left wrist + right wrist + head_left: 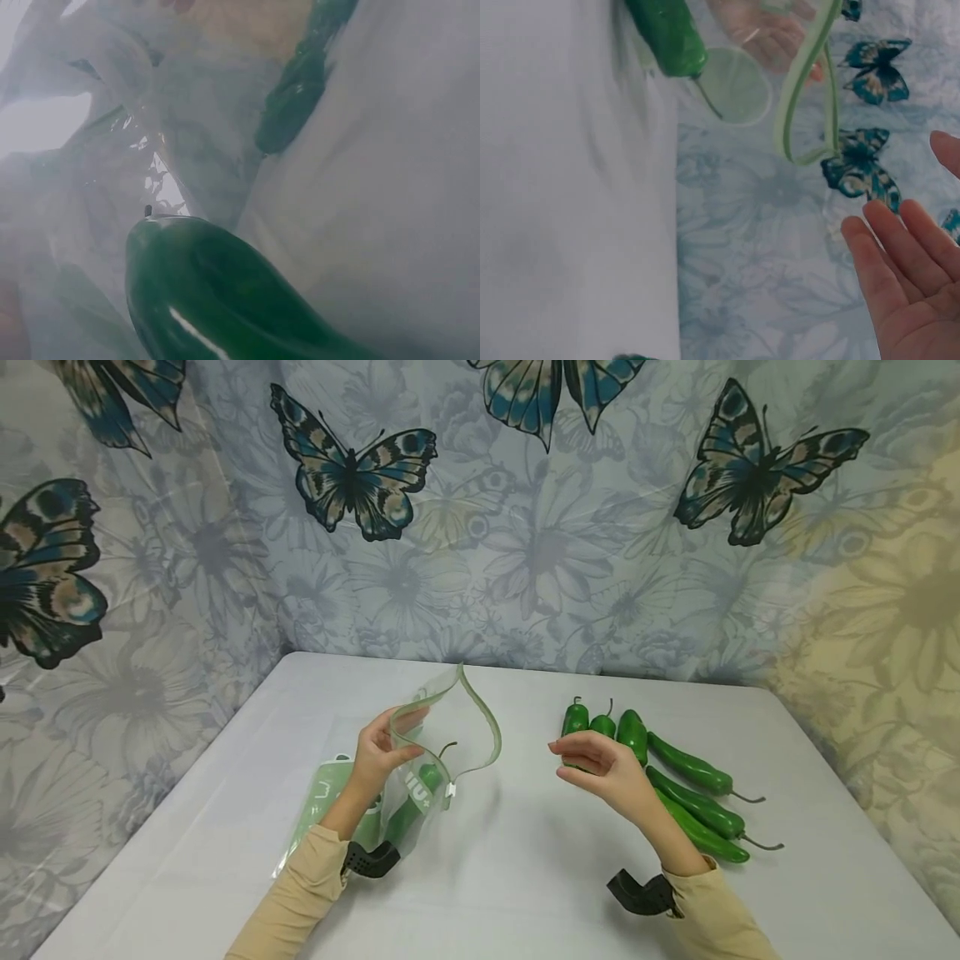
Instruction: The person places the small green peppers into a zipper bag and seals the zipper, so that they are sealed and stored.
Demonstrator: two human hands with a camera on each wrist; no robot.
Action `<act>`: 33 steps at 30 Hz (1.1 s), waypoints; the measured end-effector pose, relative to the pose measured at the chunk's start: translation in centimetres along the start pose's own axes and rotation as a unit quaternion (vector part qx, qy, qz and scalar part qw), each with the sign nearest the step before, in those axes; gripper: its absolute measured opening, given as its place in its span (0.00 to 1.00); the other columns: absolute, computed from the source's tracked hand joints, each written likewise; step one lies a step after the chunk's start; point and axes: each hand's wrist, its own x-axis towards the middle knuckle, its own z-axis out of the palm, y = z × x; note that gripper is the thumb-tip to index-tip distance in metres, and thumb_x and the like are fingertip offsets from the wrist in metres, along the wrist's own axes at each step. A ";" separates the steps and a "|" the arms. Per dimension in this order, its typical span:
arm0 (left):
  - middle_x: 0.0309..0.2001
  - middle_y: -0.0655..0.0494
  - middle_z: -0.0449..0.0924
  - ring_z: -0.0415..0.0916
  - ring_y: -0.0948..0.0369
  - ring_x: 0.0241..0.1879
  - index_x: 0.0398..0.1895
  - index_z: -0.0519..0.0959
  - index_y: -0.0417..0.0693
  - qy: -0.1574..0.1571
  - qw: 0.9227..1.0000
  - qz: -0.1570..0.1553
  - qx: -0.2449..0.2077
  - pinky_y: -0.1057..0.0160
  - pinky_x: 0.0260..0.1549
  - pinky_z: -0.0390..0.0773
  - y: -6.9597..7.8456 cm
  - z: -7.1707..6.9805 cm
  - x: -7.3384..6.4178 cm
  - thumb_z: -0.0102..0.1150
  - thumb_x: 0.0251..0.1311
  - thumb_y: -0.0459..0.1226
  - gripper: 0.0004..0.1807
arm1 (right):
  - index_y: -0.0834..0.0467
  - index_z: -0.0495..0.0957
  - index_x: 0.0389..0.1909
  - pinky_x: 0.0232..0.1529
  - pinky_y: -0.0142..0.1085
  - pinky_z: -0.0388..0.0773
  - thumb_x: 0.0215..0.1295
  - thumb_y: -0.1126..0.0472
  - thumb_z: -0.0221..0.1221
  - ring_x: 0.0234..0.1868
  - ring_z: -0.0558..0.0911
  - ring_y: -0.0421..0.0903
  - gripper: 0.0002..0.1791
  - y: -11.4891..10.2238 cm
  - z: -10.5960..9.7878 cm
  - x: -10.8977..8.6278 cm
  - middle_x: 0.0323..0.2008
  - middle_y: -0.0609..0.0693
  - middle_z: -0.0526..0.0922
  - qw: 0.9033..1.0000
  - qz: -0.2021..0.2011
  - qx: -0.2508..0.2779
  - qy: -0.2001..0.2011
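My left hand (386,747) grips a clear zip bag (497,739) by its side, thumb and fingers at the rim. The mouth of the bag gapes, edged by a pale green zip strip (801,82) with a white slider (450,790). Inside lies a long green chili pepper (408,806), its stem pointing up toward the mouth. Close up in the left wrist view, a glossy green pepper (217,292) shows against the plastic. My right hand (607,768) hovers right of the bag, beside the loose peppers, holding nothing; its fingers (885,262) are relaxed and spread from the thumb.
Several green chili peppers (697,802) lie on the white table (525,877) at the right, partly behind my right hand. Flat green-printed plastic packaging (322,789) lies under my left forearm. A butterfly-patterned cloth (540,568) hangs behind the table.
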 end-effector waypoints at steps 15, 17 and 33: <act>0.48 0.54 0.76 0.70 0.59 0.51 0.53 0.71 0.34 0.001 1.000 -0.008 0.003 0.63 0.54 0.61 0.1 0.2 -0.1 0.68 0.44 0.38 0.31 | 0.73 0.70 0.46 0.46 0.34 0.70 0.47 0.81 0.59 0.48 0.75 0.43 0.21 1.7 -2.8 -2.9 0.43 0.63 0.75 0.994 -0.083 -0.072 -0.002; 0.49 0.54 0.76 0.70 0.59 0.51 0.52 0.71 0.34 0.000 1.000 -0.008 0.002 0.62 0.55 0.60 0.1 0.2 -0.1 0.68 0.44 0.38 0.31 | 0.74 0.70 0.45 0.47 0.34 0.70 0.46 0.82 0.60 0.48 0.75 0.42 0.22 2.0 -3.2 -3.2 0.43 0.62 0.76 0.993 -0.094 -0.076 0.003; 0.48 0.53 0.76 0.70 0.59 0.51 0.51 0.72 0.35 0.012 1.000 0.006 0.006 0.63 0.53 0.61 0.3 0.0 0.2 0.68 0.42 0.37 0.30 | 0.78 0.68 0.48 0.46 0.32 0.70 0.41 0.85 0.60 0.49 0.75 0.43 0.27 3.3 -3.9 -4.5 0.44 0.67 0.75 0.991 -0.108 -0.074 0.022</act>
